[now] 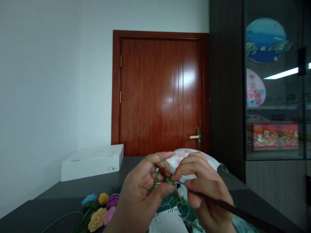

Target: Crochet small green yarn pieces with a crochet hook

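Green yarn (163, 162) loops over the raised index finger of my left hand (143, 187). The left thumb and fingers pinch a small green crocheted piece (170, 180). My right hand (206, 187) is closed round a crochet hook (218, 203) with a long dark handle. The hook's thin metal shaft meets the green piece, and the right fingertips are right beside it. Its very tip is hidden in the stitches.
Crocheted flowers (97, 219) lie at the left front of the dark table (53, 195). A white box (92, 161) stands behind them. Under my hands are a spiral notepad (167, 221) and loose threads (170, 202). Behind the right hand is a white plastic bag (211, 159).
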A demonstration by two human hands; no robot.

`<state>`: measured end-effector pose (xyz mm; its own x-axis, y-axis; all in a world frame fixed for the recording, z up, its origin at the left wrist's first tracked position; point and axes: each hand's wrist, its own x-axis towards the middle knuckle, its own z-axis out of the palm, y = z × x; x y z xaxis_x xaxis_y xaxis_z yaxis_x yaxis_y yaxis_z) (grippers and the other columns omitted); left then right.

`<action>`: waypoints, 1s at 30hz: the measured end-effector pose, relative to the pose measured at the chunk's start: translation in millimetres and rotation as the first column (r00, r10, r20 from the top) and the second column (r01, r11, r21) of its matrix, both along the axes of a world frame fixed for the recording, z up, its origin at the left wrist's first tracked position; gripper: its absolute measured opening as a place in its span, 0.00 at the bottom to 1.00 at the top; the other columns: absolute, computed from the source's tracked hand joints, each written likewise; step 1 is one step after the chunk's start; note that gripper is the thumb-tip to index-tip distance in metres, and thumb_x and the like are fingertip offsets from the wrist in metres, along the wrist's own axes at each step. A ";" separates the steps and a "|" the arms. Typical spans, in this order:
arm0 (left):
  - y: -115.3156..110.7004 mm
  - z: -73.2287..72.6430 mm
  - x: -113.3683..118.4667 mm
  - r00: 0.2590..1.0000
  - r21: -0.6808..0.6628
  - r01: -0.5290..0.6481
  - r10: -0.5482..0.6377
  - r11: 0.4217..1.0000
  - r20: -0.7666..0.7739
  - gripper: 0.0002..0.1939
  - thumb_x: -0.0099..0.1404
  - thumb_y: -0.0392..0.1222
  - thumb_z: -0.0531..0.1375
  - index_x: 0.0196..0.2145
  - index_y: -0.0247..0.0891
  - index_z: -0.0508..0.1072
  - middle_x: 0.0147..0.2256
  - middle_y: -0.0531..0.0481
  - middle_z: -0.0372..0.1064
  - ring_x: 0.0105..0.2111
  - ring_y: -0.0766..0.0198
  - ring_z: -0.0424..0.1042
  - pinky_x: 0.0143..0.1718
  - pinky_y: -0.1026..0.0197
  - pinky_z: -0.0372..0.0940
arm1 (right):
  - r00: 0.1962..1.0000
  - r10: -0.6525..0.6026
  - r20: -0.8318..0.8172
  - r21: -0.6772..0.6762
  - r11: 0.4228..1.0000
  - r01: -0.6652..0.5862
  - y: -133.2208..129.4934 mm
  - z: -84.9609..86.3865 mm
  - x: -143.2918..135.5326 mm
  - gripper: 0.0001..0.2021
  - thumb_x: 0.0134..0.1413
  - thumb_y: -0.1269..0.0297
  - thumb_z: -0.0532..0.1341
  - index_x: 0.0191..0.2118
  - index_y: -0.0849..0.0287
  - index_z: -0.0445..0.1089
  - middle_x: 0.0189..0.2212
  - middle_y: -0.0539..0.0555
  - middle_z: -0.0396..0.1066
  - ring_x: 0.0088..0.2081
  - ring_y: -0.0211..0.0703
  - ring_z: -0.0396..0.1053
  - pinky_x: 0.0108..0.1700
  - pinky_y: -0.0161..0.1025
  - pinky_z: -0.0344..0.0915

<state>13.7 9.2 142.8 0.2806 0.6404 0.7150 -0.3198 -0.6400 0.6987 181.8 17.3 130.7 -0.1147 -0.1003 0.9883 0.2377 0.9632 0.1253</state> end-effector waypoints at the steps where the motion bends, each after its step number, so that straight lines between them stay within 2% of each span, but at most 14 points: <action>1: -0.3 -0.1 0.5 1.000 -0.004 0.007 -0.007 1.000 0.007 0.21 0.60 0.29 0.69 0.51 0.41 0.78 0.35 0.51 0.72 0.35 0.68 0.74 0.38 0.70 0.73 | 0.999 -0.040 -0.002 0.006 0.999 0.040 -0.1 -1.6 0.2 0.10 0.69 0.54 0.59 0.38 0.51 0.69 0.33 0.49 0.78 0.35 0.44 0.74 0.42 0.49 0.68; 4: 0.7 -0.8 2.2 0.994 -0.035 0.090 -0.088 0.995 0.062 0.23 0.59 0.31 0.70 0.52 0.41 0.76 0.35 0.51 0.71 0.35 0.67 0.74 0.36 0.67 0.73 | 0.998 -0.053 -0.015 0.024 0.998 0.053 4.0 -9.6 1.4 0.02 0.68 0.58 0.61 0.44 0.46 0.70 0.36 0.48 0.79 0.37 0.45 0.75 0.42 0.49 0.69; 6: 2.5 -2.1 3.4 0.983 -0.065 0.149 -0.141 0.987 0.119 0.27 0.58 0.32 0.72 0.54 0.41 0.74 0.36 0.50 0.71 0.36 0.66 0.73 0.37 0.67 0.73 | 0.999 -0.003 -0.043 0.051 0.999 0.005 8.5 -14.6 2.1 0.05 0.66 0.60 0.63 0.47 0.45 0.70 0.37 0.49 0.78 0.36 0.45 0.74 0.43 0.50 0.69; 9: 5.3 -5.3 6.0 0.960 -0.123 0.245 -0.223 0.962 0.169 0.32 0.57 0.34 0.73 0.57 0.42 0.70 0.36 0.51 0.70 0.33 0.66 0.72 0.32 0.66 0.73 | 0.997 0.054 -0.048 -0.084 0.995 -0.058 10.8 -17.0 0.3 0.01 0.65 0.63 0.63 0.39 0.49 0.72 0.29 0.48 0.73 0.31 0.42 0.71 0.35 0.44 0.69; 11: 6.6 -7.5 8.0 0.951 -0.175 0.282 -0.251 0.943 0.180 0.33 0.57 0.35 0.73 0.58 0.42 0.68 0.36 0.51 0.69 0.30 0.67 0.71 0.29 0.65 0.73 | 0.997 0.043 -0.066 -0.132 0.990 -0.052 8.0 -17.2 -3.0 0.04 0.65 0.65 0.61 0.37 0.52 0.72 0.25 0.49 0.71 0.28 0.43 0.69 0.31 0.42 0.68; 12: 7.0 -8.3 8.9 0.950 -0.190 0.285 -0.252 0.939 0.182 0.33 0.57 0.35 0.73 0.58 0.42 0.68 0.35 0.52 0.69 0.29 0.67 0.70 0.28 0.65 0.73 | 0.996 0.001 -0.093 -0.108 0.994 -0.011 6.1 -17.8 -4.8 0.04 0.65 0.66 0.60 0.37 0.53 0.72 0.25 0.50 0.71 0.28 0.43 0.69 0.30 0.42 0.68; 14: 7.1 -9.1 10.6 0.956 -0.199 0.265 -0.230 0.943 0.184 0.34 0.57 0.34 0.72 0.59 0.41 0.66 0.35 0.51 0.69 0.30 0.67 0.70 0.28 0.66 0.72 | 0.978 -0.148 -0.146 -0.012 0.989 0.148 3.1 -20.5 -7.9 0.06 0.62 0.70 0.60 0.40 0.52 0.73 0.26 0.50 0.74 0.28 0.44 0.70 0.33 0.45 0.69; 17: 6.1 -9.1 12.8 0.963 -0.187 0.216 -0.178 0.958 0.201 0.39 0.60 0.33 0.70 0.65 0.46 0.61 0.36 0.52 0.70 0.32 0.68 0.70 0.31 0.67 0.71 | 0.917 -0.370 -0.150 0.141 0.910 0.391 3.3 -23.8 -9.2 0.11 0.59 0.74 0.62 0.43 0.50 0.73 0.29 0.49 0.78 0.31 0.45 0.74 0.40 0.49 0.70; 19: 6.0 -8.9 14.2 0.967 -0.162 0.182 -0.147 0.970 0.207 0.40 0.63 0.32 0.68 0.67 0.49 0.57 0.36 0.52 0.70 0.32 0.69 0.69 0.33 0.67 0.70 | 0.889 -0.434 -0.144 0.211 0.864 0.456 5.2 -21.5 -8.3 0.10 0.60 0.73 0.64 0.43 0.50 0.72 0.29 0.48 0.79 0.31 0.44 0.75 0.41 0.48 0.70; 21: 7.1 -9.2 15.6 0.974 -0.114 0.140 -0.116 0.983 0.196 0.40 0.64 0.32 0.67 0.68 0.51 0.57 0.36 0.52 0.71 0.33 0.69 0.69 0.35 0.67 0.69 | 0.898 -0.404 -0.174 0.228 0.871 0.436 6.5 -15.8 -6.9 0.06 0.63 0.71 0.61 0.43 0.52 0.70 0.27 0.48 0.77 0.27 0.41 0.73 0.39 0.46 0.69; 24: 10.4 -10.5 17.4 0.985 -0.058 0.054 -0.043 0.997 0.168 0.38 0.64 0.32 0.67 0.67 0.49 0.60 0.36 0.51 0.72 0.35 0.67 0.69 0.37 0.67 0.69 | 0.939 -0.311 -0.148 0.184 0.924 0.335 7.6 -9.4 -5.9 0.06 0.64 0.70 0.60 0.44 0.53 0.68 0.26 0.48 0.74 0.26 0.41 0.71 0.37 0.45 0.68; 27: 13.2 -11.6 17.4 0.989 -0.012 0.000 0.001 1.000 0.147 0.37 0.65 0.32 0.66 0.67 0.51 0.61 0.36 0.51 0.71 0.33 0.67 0.69 0.33 0.67 0.70 | 0.974 -0.177 -0.144 0.083 0.978 0.190 9.4 -12.9 -6.9 0.08 0.63 0.72 0.59 0.45 0.53 0.67 0.28 0.50 0.73 0.28 0.43 0.71 0.35 0.46 0.67; 30: 13.6 -10.9 14.5 0.992 0.044 -0.046 0.041 0.998 0.118 0.32 0.65 0.32 0.65 0.64 0.49 0.66 0.37 0.51 0.70 0.32 0.67 0.69 0.33 0.66 0.71 | 0.971 -0.033 -0.238 -0.023 0.999 0.028 9.7 -18.5 -7.5 0.05 0.65 0.70 0.58 0.44 0.54 0.68 0.28 0.51 0.70 0.31 0.45 0.70 0.35 0.46 0.67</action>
